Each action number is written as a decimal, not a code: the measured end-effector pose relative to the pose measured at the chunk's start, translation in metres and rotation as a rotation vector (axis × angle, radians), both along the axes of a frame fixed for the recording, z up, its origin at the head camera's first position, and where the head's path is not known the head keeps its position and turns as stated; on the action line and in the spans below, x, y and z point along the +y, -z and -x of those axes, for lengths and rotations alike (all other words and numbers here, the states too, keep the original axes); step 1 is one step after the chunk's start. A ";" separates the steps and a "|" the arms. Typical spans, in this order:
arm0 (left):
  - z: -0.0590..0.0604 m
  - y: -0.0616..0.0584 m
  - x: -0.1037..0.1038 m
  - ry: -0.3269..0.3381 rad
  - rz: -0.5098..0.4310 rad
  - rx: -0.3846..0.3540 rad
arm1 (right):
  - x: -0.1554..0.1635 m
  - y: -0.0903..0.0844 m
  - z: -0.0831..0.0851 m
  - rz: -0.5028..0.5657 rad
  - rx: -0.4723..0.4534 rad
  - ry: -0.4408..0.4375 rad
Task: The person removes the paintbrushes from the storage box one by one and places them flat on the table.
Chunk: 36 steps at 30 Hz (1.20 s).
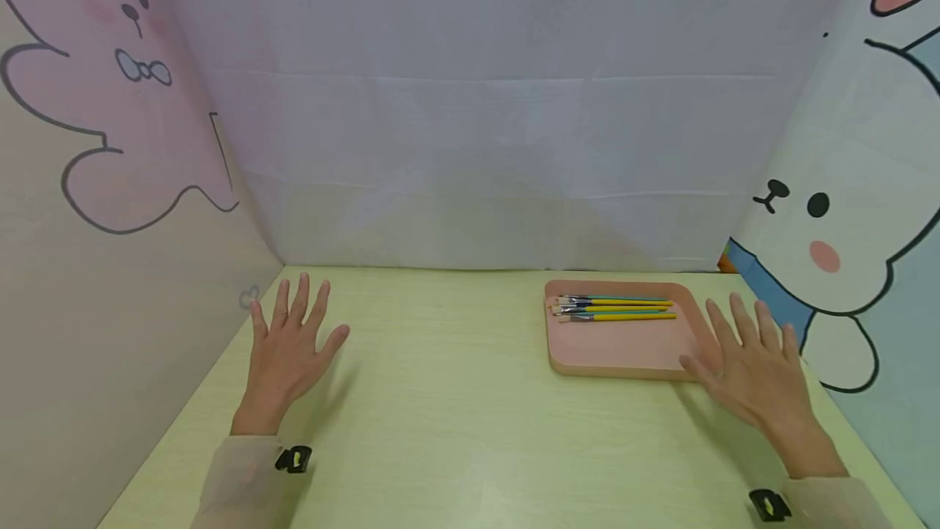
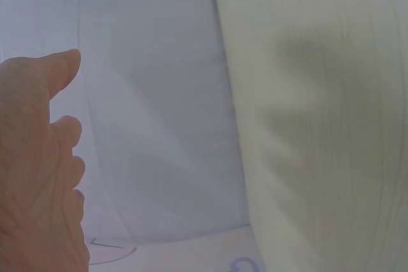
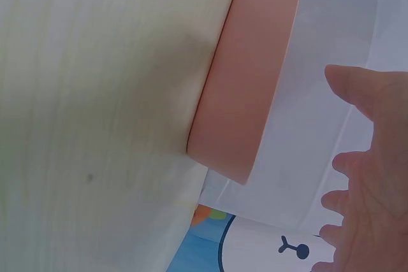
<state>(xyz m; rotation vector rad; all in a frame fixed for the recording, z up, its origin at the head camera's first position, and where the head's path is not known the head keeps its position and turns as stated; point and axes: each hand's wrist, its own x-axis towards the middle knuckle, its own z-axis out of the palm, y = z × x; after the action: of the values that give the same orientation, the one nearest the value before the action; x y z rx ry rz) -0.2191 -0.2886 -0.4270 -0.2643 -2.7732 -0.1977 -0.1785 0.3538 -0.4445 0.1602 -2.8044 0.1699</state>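
Several thin paintbrushes (image 1: 617, 308) with yellow and teal handles lie side by side in a pink rectangular tray (image 1: 617, 353). Their bristle ends point left. My right hand (image 1: 760, 370) hovers by the tray's right end with fingers spread, holding nothing; its thumb overlaps the tray's near right corner in the head view. In the right wrist view the tray's side wall (image 3: 245, 74) shows, with the hand (image 3: 376, 157) apart from it. My left hand (image 1: 288, 345) is spread above the left part of the table, holding nothing; its shadow falls beside it.
A pale wooden-looking table (image 1: 441, 398) spreads below both hands. Light fabric walls enclose it: a plain back wall (image 1: 470, 145), a left wall (image 1: 132, 308) with a pink cartoon animal, and a right wall with a white cartoon animal (image 1: 844, 260). A black clip is on each sleeve.
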 end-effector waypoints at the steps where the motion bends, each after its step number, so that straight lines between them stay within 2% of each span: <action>1: -0.001 0.000 0.000 -0.001 -0.002 0.001 | 0.000 0.000 0.000 0.001 0.001 -0.001; 9: -0.003 -0.001 0.000 -0.011 -0.015 -0.009 | 0.001 -0.004 0.001 -0.015 -0.003 -0.007; 19: 0.002 -0.006 0.012 0.001 -0.010 -0.014 | 0.010 -0.010 0.005 -0.023 -0.008 -0.017; 27: 0.012 -0.010 0.032 0.005 -0.014 -0.046 | 0.020 -0.011 0.010 -0.017 -0.010 -0.017; 36: 0.022 -0.014 0.070 0.029 -0.067 -0.048 | 0.029 -0.013 0.023 0.037 -0.094 -0.019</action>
<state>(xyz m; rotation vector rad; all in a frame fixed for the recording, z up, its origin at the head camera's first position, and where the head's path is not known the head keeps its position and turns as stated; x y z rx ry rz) -0.2409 -0.2190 -0.4133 -0.2867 -2.8047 -0.3078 -0.2012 0.3833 -0.4314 0.1745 -2.8914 0.2396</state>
